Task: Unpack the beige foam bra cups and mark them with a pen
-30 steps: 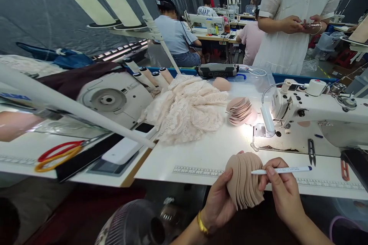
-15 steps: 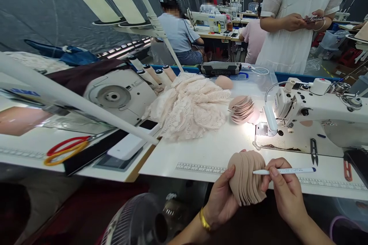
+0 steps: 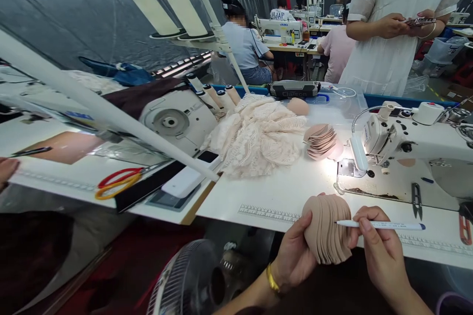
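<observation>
A fanned stack of beige fabric bra cups (image 3: 327, 229) is gripped in my left hand (image 3: 295, 253), thumb on the near face and fingers behind. My right hand (image 3: 382, 246) pinches a white marker pen (image 3: 395, 225) with a dark blue end cap. The pen lies level, and its tip reaches the edges of the stacked pieces. Both hands are just off the table's front edge. A second stack of pinkish cups (image 3: 320, 141) rests on the table, left of the sewing machine (image 3: 391, 128).
Cream lace fabric (image 3: 258, 138) is heaped mid-table. Thread snips (image 3: 417, 201) lie at the right; scissors (image 3: 118, 183) and a white phone-like device (image 3: 190, 177) at the left. A fan (image 3: 185, 280) stands below. A person in white (image 3: 402, 24) stands across. Another person's hand (image 3: 7, 170) shows far left.
The view has turned slightly left, so most things sit farther right. Another person's hand and a dark pen have come into view at far left. My hands keep the same hold.
</observation>
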Demonstrator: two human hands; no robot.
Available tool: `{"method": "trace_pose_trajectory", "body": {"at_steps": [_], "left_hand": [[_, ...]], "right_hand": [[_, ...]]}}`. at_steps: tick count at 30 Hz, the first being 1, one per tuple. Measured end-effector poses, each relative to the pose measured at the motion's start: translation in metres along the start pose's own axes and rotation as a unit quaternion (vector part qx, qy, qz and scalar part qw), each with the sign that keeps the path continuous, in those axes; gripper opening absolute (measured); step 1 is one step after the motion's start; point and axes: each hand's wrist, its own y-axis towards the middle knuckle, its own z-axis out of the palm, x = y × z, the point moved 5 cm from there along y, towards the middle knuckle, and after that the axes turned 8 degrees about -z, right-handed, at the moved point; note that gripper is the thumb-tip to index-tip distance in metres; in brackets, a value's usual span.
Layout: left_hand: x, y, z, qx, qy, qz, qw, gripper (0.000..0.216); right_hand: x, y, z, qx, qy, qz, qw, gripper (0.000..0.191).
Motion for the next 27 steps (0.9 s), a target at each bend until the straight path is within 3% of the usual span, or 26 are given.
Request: {"method": "trace_pose_trajectory", "body": {"at_steps": [12, 27], "left_hand": [[-0.0006, -0.0001, 0.0036, 0.011, -0.007, -0.006, 1.0, 0.034], [0.0006, -0.0003, -0.0048, -0.027, 0.0, -0.001, 1.0, 0.047]], "right_hand": [[0.0029, 0.0014, 0.0037, 0.002, -0.038, -0.015, 0.999, 0.018], [0.0049, 0.0011, 0.0077, 0.027, -0.064, -0.03, 0.997, 0.02]]}}
